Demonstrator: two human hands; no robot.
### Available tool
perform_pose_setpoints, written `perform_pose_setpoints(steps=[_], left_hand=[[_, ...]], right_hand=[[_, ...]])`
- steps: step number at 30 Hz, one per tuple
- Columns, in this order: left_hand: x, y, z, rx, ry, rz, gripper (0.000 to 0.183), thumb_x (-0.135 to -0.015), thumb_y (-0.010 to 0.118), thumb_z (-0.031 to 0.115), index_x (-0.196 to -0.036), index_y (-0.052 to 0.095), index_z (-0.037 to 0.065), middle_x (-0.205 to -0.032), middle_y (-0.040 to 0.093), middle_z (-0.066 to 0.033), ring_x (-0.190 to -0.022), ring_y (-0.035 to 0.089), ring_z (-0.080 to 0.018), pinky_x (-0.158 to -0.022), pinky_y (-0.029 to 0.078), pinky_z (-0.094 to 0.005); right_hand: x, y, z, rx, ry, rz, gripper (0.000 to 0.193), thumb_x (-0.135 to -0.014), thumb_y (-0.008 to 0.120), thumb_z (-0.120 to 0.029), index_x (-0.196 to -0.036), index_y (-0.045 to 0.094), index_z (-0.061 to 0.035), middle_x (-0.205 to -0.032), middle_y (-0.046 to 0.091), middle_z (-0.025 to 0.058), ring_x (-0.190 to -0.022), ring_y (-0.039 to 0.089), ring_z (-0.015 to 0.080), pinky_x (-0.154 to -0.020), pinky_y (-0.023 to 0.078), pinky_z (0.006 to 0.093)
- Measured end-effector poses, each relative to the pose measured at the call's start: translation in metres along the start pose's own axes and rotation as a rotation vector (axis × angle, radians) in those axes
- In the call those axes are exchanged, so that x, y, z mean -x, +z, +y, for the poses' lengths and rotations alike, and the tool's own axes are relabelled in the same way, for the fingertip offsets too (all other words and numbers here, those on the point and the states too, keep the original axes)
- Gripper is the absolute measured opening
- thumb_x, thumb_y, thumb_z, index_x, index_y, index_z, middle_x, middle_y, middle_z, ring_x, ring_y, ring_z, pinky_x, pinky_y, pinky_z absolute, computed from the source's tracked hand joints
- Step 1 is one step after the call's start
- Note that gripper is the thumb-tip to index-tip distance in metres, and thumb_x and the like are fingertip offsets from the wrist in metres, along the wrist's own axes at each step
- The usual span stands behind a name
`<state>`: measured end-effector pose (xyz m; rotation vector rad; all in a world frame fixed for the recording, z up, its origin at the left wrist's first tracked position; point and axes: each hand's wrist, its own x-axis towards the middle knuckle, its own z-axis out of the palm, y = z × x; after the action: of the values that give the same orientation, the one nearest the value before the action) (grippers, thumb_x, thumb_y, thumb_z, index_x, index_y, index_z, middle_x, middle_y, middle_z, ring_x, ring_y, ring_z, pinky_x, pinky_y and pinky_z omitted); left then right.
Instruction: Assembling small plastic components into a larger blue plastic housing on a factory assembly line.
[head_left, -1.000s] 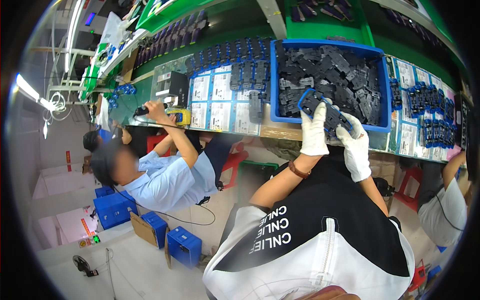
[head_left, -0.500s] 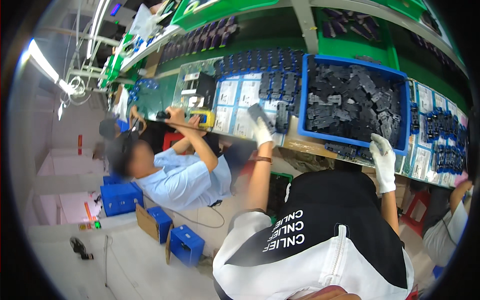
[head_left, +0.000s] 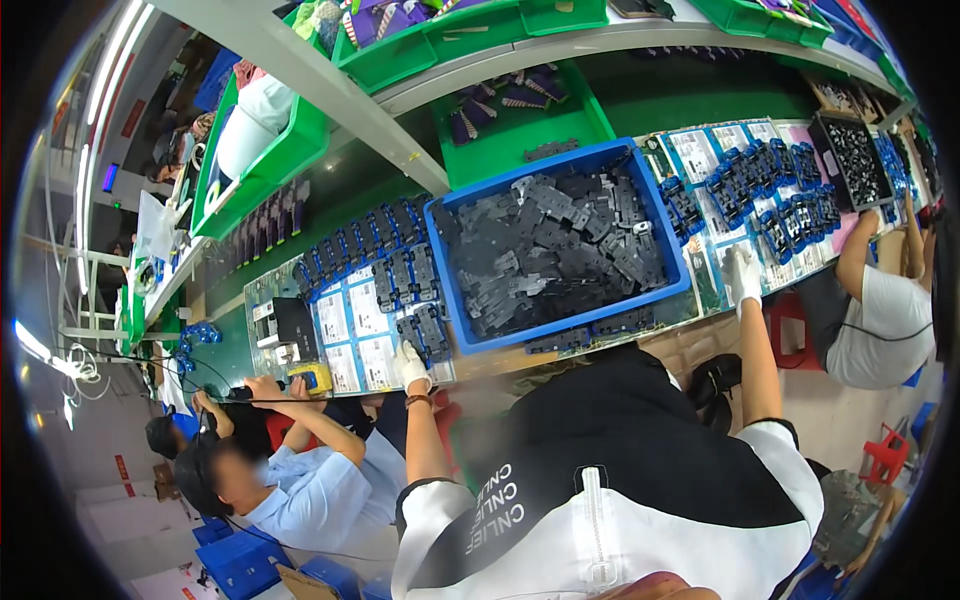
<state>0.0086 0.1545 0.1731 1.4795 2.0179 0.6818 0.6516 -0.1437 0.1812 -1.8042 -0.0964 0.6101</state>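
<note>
Blue plastic walls frame a large rectangular bin [head_left: 575, 315] between the two hands, ahead of both, heaped with flat black plastic parts [head_left: 560, 240]. More such black pieces [head_left: 590, 335] lie in front of the bin, between left and right hand. Beyond the bin from the hands, a shallow green plastic tray [head_left: 480, 165] has purple striped pieces [head_left: 525, 95] in it. Far ahead and to the right of the right hand, an open black box [head_left: 826, 150] holds many small dark and silvery parts. Well ahead and left of the left hand, a raised green bin [head_left: 280, 168] carries a white bundle [head_left: 255, 118].

The left hand [head_left: 411, 368], in a white fabric glove, is at the near end of a black, blue-edged oblong piece [head_left: 430, 333] on the desk [head_left: 235, 330]. Its fingers appear to touch the piece, but I cannot tell whether they are closed on it. Ahead of this hand stand rows of similar black-and-blue assemblies [head_left: 345, 250] over white printed sheets.

The right hand [head_left: 742, 275], also white-gloved, is low over the sheets to the right of the bin, fingers slightly bent; I cannot tell how far they part or whether they grip anything. Just ahead and right of it are more black-and-blue assemblies [head_left: 765, 180].
</note>
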Motion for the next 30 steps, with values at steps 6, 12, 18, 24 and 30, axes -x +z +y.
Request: perform_pose_setpoints(steps=[6,12,18,24,30], left_hand=[[0.02,-0.006,0.023,-0.287,0.025,0.333,0.039,-0.089,0.051,0.033,-0.113,0.059,0.003,-0.106,0.059,-0.0254,-0.099,0.055,-0.0399,-0.088,0.042,-0.0447],[0.059,0.009,0.107,0.268,0.087,0.355,0.038,-0.091,0.053,0.025,-0.115,0.054,-0.004,-0.115,0.056,-0.0197,-0.104,0.054,-0.0292,-0.093,0.041,-0.0378],[0.155,0.063,0.223,0.835,0.171,-0.404,0.047,-0.094,0.046,0.038,-0.13,0.041,0.007,-0.122,0.051,-0.0114,-0.108,0.052,-0.0202,-0.091,0.044,-0.0376],[0.208,0.124,0.264,1.429,-0.297,-0.936,0.065,-0.084,0.053,0.054,-0.134,0.037,0.016,-0.128,0.048,-0.0104,-0.118,0.046,-0.0242,-0.098,0.039,-0.0415],[0.19,0.094,0.25,1.744,-0.468,-0.811,0.056,-0.078,0.064,0.047,-0.122,0.049,0.016,-0.115,0.054,-0.0092,-0.109,0.051,-0.0294,-0.099,0.04,-0.0467]], right_hand=[[-0.113,-0.014,0.018,0.755,-0.026,0.157,0.061,-0.091,0.039,-0.051,-0.099,0.063,0.0045,-0.088,0.064,0.0269,-0.081,0.063,0.0403,-0.07,0.049,0.0444],[-0.131,-0.01,0.002,1.08,-0.143,0.133,0.055,-0.088,0.038,-0.042,-0.098,0.062,0.0068,-0.096,0.059,0.0321,-0.096,0.058,0.044,-0.083,0.045,0.0477],[0.013,0.033,-0.118,0.939,-0.246,0.066,0.052,-0.087,0.038,-0.04,-0.088,0.062,0.0055,-0.083,0.061,0.0294,-0.082,0.061,0.0425,-0.075,0.045,0.047],[0.138,0.126,-0.136,0.796,-0.351,-0.514,0.038,-0.083,0.044,-0.033,-0.075,0.061,-0.0001,-0.077,0.061,0.0218,-0.075,0.06,0.0372,-0.07,0.046,0.0446],[0.185,0.171,-0.148,0.687,-0.437,-0.734,0.038,-0.089,0.046,-0.038,-0.077,0.063,-0.0063,-0.076,0.063,0.016,-0.069,0.061,0.034,-0.063,0.046,0.0418]])
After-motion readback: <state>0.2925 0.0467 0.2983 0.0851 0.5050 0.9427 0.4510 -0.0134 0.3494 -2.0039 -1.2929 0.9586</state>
